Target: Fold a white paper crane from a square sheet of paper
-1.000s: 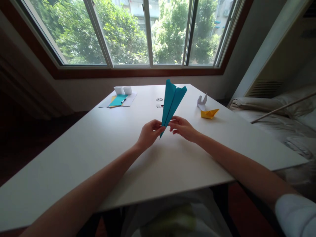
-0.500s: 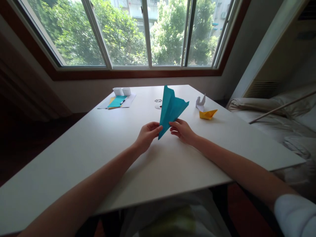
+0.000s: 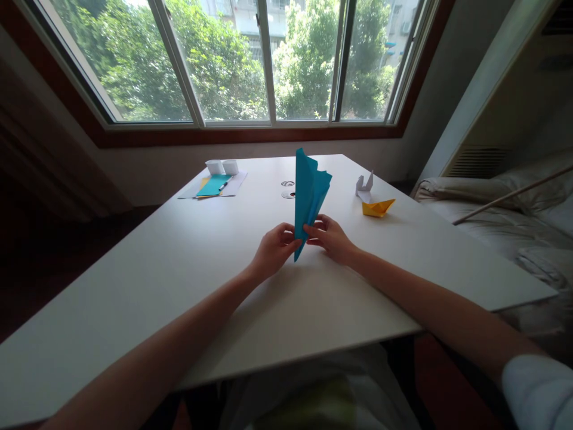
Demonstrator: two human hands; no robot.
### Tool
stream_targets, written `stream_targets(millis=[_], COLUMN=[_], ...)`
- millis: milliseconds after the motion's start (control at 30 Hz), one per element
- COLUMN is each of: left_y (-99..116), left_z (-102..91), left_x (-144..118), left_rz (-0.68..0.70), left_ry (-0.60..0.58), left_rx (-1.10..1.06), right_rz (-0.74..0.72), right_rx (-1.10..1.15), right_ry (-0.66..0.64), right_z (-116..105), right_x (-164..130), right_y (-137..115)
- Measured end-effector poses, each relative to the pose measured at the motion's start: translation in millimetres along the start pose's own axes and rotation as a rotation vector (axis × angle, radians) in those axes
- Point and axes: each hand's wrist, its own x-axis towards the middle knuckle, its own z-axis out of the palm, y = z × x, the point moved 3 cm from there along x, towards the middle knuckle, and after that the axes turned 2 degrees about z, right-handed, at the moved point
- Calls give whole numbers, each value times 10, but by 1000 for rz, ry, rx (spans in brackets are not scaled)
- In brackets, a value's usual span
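A teal paper plane [image 3: 308,196] stands almost upright above the white table [image 3: 188,280], its pointed nose down near the tabletop. My left hand [image 3: 274,249] pinches its lower left edge. My right hand [image 3: 330,237] pinches the lower right edge, fingers just beside the left hand's. The plane's wings are folded close together and rise toward the window.
A yellow paper boat [image 3: 378,206] and a white folded paper figure [image 3: 364,184] sit at the right of the table. Far left lie paper sheets with a teal sheet and a pen [image 3: 215,184] and two small white boxes [image 3: 221,166]. A bed [image 3: 505,209] is at the right.
The plane's wings, spread wider half a second ago, are now pressed closer together, and the plane stands more upright. Both hands stayed near the nose and shifted slightly toward me.
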Motion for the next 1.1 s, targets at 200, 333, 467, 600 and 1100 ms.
stream_targets(millis=[200, 333, 467, 600, 1100], left_y=[10, 32, 6, -23, -53], left_z=[-25, -74, -108, -120, -64], left_x=[25, 37, 41, 33, 23], left_rz=[-43, -108, -142, -56, -138], left_ry=[85, 242, 289, 236, 216], left_rx=[-149, -320, -314, -58, -123], right_rz=[23, 23, 40, 30, -25], right_rx=[51, 69, 38, 61, -15], right_ry=[-36, -45, -19, -7, -43], right_z=[-25, -64, -65, -45, -98], right_x=[30, 51, 35, 21, 62], right_y=[-6, 4, -13, -52, -12])
